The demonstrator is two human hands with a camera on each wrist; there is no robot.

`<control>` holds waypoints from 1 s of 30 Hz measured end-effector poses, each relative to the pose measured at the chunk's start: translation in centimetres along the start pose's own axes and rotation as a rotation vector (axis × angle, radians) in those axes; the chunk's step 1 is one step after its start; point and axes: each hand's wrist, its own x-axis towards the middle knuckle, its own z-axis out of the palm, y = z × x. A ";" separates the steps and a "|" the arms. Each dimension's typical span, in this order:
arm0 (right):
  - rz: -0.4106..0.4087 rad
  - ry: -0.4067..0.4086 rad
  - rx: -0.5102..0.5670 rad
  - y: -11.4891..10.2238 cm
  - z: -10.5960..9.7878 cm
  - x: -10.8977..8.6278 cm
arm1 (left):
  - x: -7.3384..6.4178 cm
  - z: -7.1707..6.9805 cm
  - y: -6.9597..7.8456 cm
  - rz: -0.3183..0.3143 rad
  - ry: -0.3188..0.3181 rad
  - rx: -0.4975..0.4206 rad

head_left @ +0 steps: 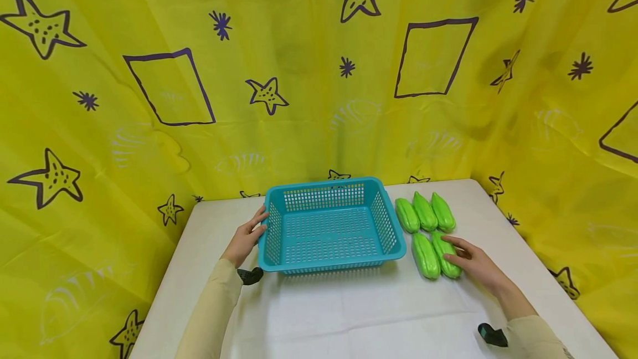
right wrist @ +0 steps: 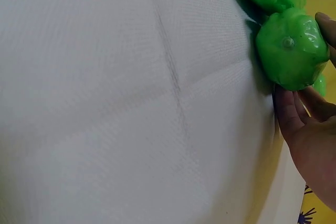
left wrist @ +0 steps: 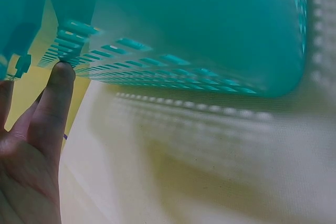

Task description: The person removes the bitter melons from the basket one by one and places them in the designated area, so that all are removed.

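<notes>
A turquoise plastic basket (head_left: 331, 265) with perforated walls and nothing inside stands on the white table. My left hand (head_left: 244, 240) touches its left side. In the left wrist view, one fairly straight finger (left wrist: 52, 103) meets the outer basket wall (left wrist: 173, 61). To the basket's right lie several glossy, ridged green toy vegetables in two rows. My right hand (head_left: 480, 267) holds the rightmost green vegetable (head_left: 445, 254) of the near row between thumb and fingers. Close beside it lies another green vegetable (head_left: 425, 256). In the right wrist view, the held vegetable's rounded end (right wrist: 289, 51) faces the camera.
Behind the near pair, three more green vegetables (head_left: 425, 212) lie side by side near the basket's right rim. A yellow curtain (head_left: 299, 137) with star drawings surrounds the back and sides of the table (head_left: 349, 314). Dark wrist-worn devices (head_left: 251, 275) show below each hand.
</notes>
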 end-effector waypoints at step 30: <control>-0.008 0.051 -0.001 -0.5 -0.2 -0.2 | 0.1 -0.2 -0.2 0.020 -0.026 -0.007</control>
